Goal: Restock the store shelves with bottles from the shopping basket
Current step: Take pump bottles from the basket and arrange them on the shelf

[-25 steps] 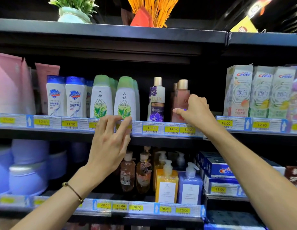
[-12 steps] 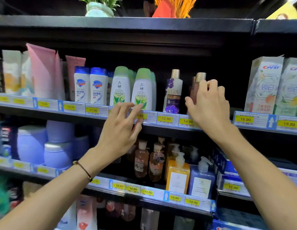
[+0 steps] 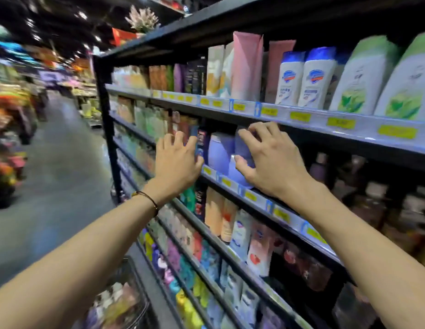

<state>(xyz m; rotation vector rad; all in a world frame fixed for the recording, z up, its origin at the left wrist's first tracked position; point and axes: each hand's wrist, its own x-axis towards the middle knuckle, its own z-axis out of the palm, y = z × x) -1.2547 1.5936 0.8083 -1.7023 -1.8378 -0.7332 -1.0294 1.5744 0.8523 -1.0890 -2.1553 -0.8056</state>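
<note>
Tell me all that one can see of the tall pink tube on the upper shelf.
The tall pink tube stands upright on the upper shelf, flat sealed end up. It looks like smooth soft plastic, pink at the top, paler lower down; its foot is hidden behind the price rail. A pale box with an orange patch stands close on its left in the picture, a duller pink tube on its right. No hand touches it: the left hand and right hand are both lower down.
</note>
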